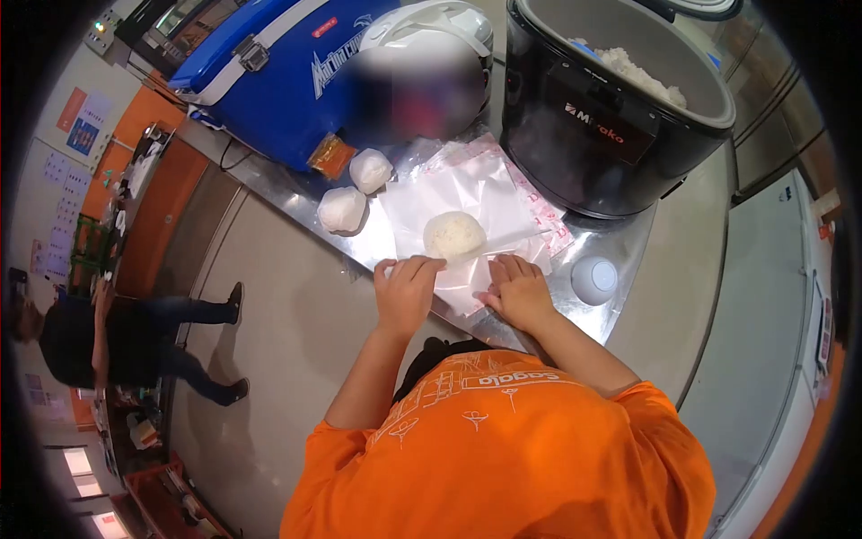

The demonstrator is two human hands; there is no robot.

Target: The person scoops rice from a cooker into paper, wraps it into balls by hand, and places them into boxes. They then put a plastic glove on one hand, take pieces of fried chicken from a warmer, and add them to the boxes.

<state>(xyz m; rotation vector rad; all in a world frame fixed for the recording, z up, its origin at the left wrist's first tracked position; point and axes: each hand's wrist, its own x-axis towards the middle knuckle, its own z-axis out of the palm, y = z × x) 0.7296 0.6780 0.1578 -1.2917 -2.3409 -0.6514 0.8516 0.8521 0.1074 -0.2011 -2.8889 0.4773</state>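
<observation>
A rounded mound of white rice (454, 235) sits on a sheet of white wrapping paper (415, 199) near the metal table's front edge. My left hand (409, 289) is closed with its fingers curled on the paper's near edge, just left of the rice. On the other side, my right hand (521, 289) pinches the near right part of the same paper. Its fingertips are apart from the rice. More sheets with red print (537, 196) lie beneath and behind. To the right rests a small white cup (593, 280), seemingly upside down.
Two white wrapped bundles (342, 209) and an orange packet (331, 156) lie at left. Behind stand a blue cooler box (278, 76), a partly blurred white appliance (471, 27) and a large black rice cooker (575, 135) holding rice. Another person (117, 341) is on the floor's far left.
</observation>
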